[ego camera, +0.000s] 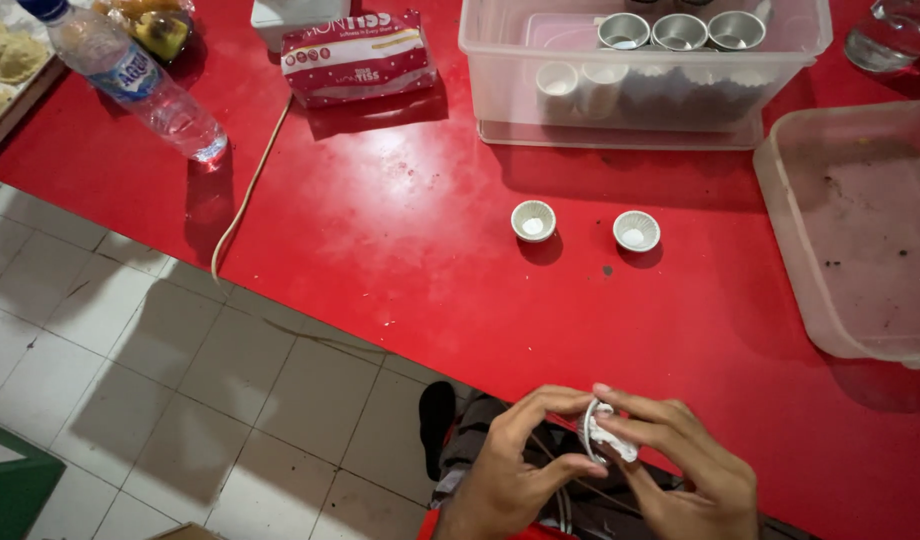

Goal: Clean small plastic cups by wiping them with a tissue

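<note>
— What are the two hands doing down at the bottom edge?

— They meet just below the near edge of the red table [410, 260], over the person's lap. The left hand [515, 465] has its thumb and fingers curled toward a small white paper cup liner [605, 435]; the right hand [685, 470] pinches that liner from the other side. Both hands are closed on it, fingertips touching the crumpled white paper.

— Is the liner on the table?

— No, it is held in the air between the hands, in front of the table edge and above the tiled floor [130, 340].

— What lies on the table nearest to them?

— Two small white cups [533, 221] [636, 231] stand side by side, apart from each other, well up the table from the hands. Behind them sits a clear plastic tub [500, 60] holding small metal moulds [680, 32] and more white cups. To the right, a second clear tub [860, 230] carries dark crumbs on its bottom.

— And the left side?

— A plastic water bottle [130, 80] lies tilted near the far corner, a red tissue pack [358, 55] is beside it, and a pale cord [245, 195] runs down to the table's edge.
</note>
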